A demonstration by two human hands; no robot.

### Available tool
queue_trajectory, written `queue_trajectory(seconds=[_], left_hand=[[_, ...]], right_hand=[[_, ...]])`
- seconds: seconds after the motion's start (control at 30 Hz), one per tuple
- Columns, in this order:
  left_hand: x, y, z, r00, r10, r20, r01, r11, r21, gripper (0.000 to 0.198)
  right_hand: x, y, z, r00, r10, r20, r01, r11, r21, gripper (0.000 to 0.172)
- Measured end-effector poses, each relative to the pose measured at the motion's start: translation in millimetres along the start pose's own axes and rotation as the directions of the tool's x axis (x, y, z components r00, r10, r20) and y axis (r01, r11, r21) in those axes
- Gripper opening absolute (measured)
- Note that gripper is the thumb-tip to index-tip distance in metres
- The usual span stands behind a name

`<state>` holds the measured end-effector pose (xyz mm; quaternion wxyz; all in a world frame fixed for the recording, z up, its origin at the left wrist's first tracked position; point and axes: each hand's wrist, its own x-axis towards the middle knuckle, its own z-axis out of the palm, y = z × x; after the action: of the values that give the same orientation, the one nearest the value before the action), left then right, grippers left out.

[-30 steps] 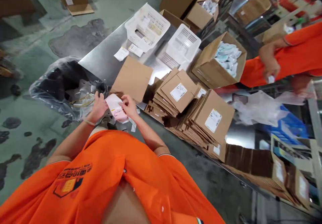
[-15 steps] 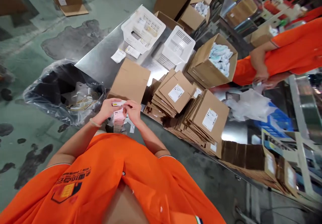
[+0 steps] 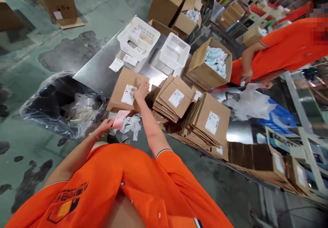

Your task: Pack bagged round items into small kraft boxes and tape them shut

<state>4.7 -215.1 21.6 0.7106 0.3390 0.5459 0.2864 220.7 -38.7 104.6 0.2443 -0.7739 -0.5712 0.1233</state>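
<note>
My left hand (image 3: 107, 124) is closed on the end of a pink label strip (image 3: 121, 119), just in front of the table edge. My right hand (image 3: 141, 90) lies with its fingers spread on a flat brown cardboard carton (image 3: 118, 90). A white printed label (image 3: 128, 95) sits on that carton, and my right fingertips touch its right edge. White paper scraps (image 3: 132, 125) hang below the carton, beside the pink strip.
A black-lined waste bin (image 3: 61, 101) stands at left. Two white baskets (image 3: 156, 38) and loose label packs (image 3: 116, 65) lie behind the carton. Labelled flat cartons (image 3: 176, 96) are stacked to the right, near an open box of wrapped items (image 3: 197, 72). A co-worker (image 3: 279, 50) handles plastic bags (image 3: 253, 105).
A white label now lies on the carton, which was bare before. My right hand has moved from the strip up onto the carton. My left hand has lowered slightly with the pink strip.
</note>
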Motion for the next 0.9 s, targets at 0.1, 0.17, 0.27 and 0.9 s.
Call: queue_trajectory(seconds=[0.1, 0.17, 0.27, 0.9], left_hand=[[-9.5, 1.2, -23.2, 0.986, 0.144, -0.087, -0.136, 0.986, 0.097, 0.06], [-8.7, 16.2, -31.7, 0.958, 0.262, -0.119, -0.242, 0.958, 0.156, 0.049], [6.0, 51.3, -32.1, 0.891, 0.395, -0.223, -0.328, 0.901, 0.286, 0.045], [-28.1, 84.9, 14.6, 0.935, 0.351, -0.051, -0.346, 0.935, 0.08, 0.065]], right_hand=[[-30.1, -8.9, 13.2, 0.975, -0.213, 0.064, 0.217, 0.973, -0.073, 0.075], [-41.4, -11.1, 17.2, 0.917, -0.331, 0.224, 0.354, 0.932, -0.073, 0.074], [-43.6, 1.1, 8.3, 0.934, -0.242, 0.261, 0.278, 0.955, -0.107, 0.07], [-41.5, 146.4, -195.5, 0.851, 0.415, -0.323, -0.435, 0.9, 0.011, 0.043]])
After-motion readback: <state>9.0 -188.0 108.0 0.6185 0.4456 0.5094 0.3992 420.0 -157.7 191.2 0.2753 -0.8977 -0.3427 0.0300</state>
